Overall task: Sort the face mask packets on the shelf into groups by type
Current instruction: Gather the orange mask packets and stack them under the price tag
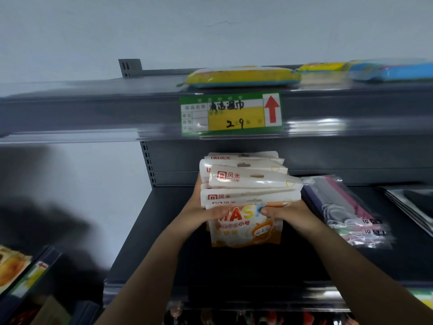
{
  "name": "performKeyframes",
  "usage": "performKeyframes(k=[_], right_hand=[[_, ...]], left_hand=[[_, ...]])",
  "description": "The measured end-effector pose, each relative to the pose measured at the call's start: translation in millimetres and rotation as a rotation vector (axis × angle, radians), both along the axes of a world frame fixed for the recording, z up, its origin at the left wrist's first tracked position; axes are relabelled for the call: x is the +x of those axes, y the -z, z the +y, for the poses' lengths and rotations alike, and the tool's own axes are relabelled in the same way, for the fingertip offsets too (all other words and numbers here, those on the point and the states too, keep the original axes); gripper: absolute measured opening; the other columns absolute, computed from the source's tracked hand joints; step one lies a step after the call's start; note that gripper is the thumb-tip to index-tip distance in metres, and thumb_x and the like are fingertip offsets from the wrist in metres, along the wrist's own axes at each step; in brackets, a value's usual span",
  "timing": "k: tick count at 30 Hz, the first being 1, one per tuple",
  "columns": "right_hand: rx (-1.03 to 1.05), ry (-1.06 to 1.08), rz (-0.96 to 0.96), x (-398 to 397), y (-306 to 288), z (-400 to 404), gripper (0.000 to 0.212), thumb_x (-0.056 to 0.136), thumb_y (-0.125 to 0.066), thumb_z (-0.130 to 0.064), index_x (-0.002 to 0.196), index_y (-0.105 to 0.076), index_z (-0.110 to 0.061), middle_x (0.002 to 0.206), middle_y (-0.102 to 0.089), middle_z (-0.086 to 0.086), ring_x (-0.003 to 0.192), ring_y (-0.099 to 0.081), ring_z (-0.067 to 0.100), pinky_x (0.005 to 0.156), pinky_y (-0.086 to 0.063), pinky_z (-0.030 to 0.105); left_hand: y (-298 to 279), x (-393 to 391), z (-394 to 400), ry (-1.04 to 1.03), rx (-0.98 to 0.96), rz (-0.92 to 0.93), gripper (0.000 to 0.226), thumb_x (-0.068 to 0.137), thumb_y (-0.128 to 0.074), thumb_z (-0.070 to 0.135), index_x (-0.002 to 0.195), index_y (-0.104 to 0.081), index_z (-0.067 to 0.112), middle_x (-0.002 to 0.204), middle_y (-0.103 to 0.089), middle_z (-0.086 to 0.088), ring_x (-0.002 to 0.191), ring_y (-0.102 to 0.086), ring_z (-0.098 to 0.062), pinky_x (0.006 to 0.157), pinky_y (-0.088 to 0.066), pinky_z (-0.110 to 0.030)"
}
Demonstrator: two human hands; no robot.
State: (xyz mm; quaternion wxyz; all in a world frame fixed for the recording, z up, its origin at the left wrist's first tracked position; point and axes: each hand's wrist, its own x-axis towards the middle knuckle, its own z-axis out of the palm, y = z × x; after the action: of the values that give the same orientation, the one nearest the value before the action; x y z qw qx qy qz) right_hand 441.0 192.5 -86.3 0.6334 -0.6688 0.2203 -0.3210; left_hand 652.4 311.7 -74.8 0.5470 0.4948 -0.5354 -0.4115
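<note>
A stack of white-and-orange mask packets [248, 191] stands upright on the dark shelf [150, 231], its front packet showing the word MASK and a cartoon figure. My left hand [206, 207] grips the stack's left side, thumb across the front. My right hand [285, 211] grips the right side the same way. Right of the stack lie clear packets of coloured masks [346, 207], flat and overlapping. Further right, dark packets [412, 205] show at the frame edge.
The upper shelf carries yellow-and-blue wipe packs [241, 76] and a green price tag [230, 114] with a red arrow. A perforated upright [147, 163] bounds the shelf on the left. A lower rack with bread packs [11, 263] stands at bottom left.
</note>
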Motion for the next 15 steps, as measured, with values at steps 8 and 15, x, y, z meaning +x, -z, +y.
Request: performKeyframes(k=[8,15], right_hand=[[-0.032,0.052,-0.02,8,-2,-5,0.129,0.036,-0.093,-0.017,0.146,-0.025,-0.005,0.114,-0.069,0.006,0.104,-0.066,0.016,0.075,-0.056,0.024],[0.035,0.044,-0.106,4,10,2,0.127,0.043,-0.095,-0.026,0.146,-0.023,-0.002,0.13,-0.054,0.025,0.111,-0.062,0.029,0.077,-0.056,0.031]], left_hand=[[-1,-3,-7,-0.093,-0.015,0.014,0.087,0.077,-0.063,-0.001,0.147,-0.017,0.02,0.115,-0.059,0.008,0.094,-0.065,0.006,0.069,-0.052,-0.013],[5,-4,-6,-0.1,0.07,0.077,0.099,0.068,-0.077,0.026,0.148,-0.02,0.015,0.121,-0.062,0.002,0.1,-0.066,-0.003,0.07,-0.053,-0.013]])
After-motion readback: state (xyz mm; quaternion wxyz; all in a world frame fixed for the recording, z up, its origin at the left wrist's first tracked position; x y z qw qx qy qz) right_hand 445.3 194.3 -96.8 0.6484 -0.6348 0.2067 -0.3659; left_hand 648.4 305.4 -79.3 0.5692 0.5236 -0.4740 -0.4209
